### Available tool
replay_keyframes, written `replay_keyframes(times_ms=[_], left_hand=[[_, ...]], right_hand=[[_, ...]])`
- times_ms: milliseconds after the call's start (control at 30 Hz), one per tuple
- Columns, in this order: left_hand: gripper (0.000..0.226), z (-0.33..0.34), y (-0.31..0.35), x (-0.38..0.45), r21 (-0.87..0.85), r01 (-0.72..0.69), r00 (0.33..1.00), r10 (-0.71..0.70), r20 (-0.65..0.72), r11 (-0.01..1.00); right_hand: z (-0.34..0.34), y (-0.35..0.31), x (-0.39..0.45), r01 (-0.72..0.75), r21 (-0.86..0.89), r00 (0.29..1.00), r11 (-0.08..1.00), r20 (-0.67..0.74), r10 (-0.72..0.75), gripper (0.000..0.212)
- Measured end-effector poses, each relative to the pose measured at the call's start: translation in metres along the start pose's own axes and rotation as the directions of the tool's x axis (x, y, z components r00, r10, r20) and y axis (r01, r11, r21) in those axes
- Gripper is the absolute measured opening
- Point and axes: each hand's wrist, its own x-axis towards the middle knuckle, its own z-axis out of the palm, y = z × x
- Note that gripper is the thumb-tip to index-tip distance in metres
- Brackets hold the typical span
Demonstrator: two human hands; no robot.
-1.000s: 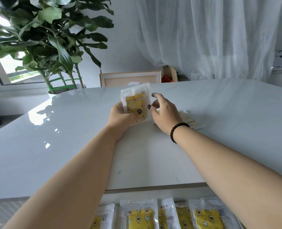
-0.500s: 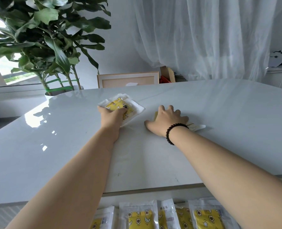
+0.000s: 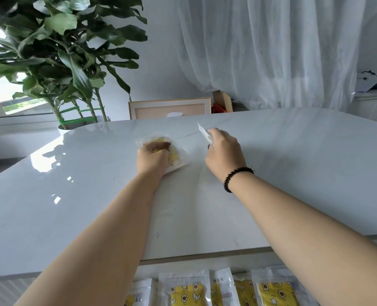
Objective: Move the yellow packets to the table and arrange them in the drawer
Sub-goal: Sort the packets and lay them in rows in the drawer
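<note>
On the glossy white counter (image 3: 293,173), the left hand (image 3: 153,159) presses its curled fingers on a flat yellow-printed clear plastic packet (image 3: 174,159). To its right, the right hand (image 3: 224,154) pinches another packet (image 3: 204,133) edge-on, lifted off the counter. More yellow packets (image 3: 187,290) stand in a row at the near edge, below the counter.

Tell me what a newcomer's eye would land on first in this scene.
First, two bare arms reaching across a glossy white table: the left hand presses on a yellow packet lying flat, while the right hand pinches a blurred packet lifted off the surface. Next, a row of yellow packets below the table's near edge, and a large leafy plant at far left.
</note>
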Motion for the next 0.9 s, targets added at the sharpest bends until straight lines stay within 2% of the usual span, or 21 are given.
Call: replay_keyframes(times_ms=[67,167,233,333,500,633,667,733,833,900], left_hand=[[0.030,0.003,0.002,-0.003,0.038,-0.047,0.996,0.044,0.077,0.998],[0.025,0.004,0.008,-0.010,-0.089,-0.016,0.977,0.034,0.211,0.996],[0.043,0.000,0.007,-0.006,-0.168,0.030,0.956,0.021,0.293,0.985],[0.076,-0.005,0.006,-0.002,-0.209,0.075,0.923,0.012,0.384,0.975],[0.062,-0.001,0.010,-0.010,-0.184,0.040,0.936,0.027,0.350,0.982],[0.067,-0.001,0.012,-0.011,-0.150,0.049,0.939,0.006,0.344,0.988],[0.061,-0.001,0.011,-0.011,-0.124,0.041,0.943,0.002,0.333,0.991],[0.035,0.001,0.011,-0.011,-0.113,0.058,0.957,-0.023,0.290,0.992],[0.026,0.002,0.007,-0.005,-0.120,0.075,0.976,-0.048,0.212,0.990],[0.025,0.001,0.005,-0.003,-0.124,0.060,0.987,-0.041,0.153,0.990]], right_hand=[[0.002,0.000,0.002,0.086,0.206,0.992,0.975,-0.113,-0.064,0.032],[0.008,-0.005,-0.002,0.245,0.299,0.968,0.922,-0.123,-0.217,0.031],[0.011,-0.008,-0.003,0.226,0.367,0.974,0.902,-0.083,-0.211,0.032],[0.008,-0.009,-0.003,0.083,0.419,0.992,0.904,0.053,-0.115,0.041],[0.010,-0.005,-0.003,-0.092,0.463,0.956,0.882,0.290,-0.053,0.054],[0.011,-0.003,-0.002,-0.164,0.479,0.921,0.862,0.388,-0.040,0.064],[0.010,-0.004,-0.002,-0.163,0.474,0.912,0.866,0.407,-0.051,0.067],[0.007,-0.003,-0.001,-0.178,0.471,0.893,0.864,0.447,-0.059,0.070],[0.007,-0.001,-0.001,-0.188,0.455,0.882,0.870,0.468,-0.054,0.064],[0.007,0.001,-0.001,-0.095,0.349,0.897,0.932,0.437,-0.072,0.048]])
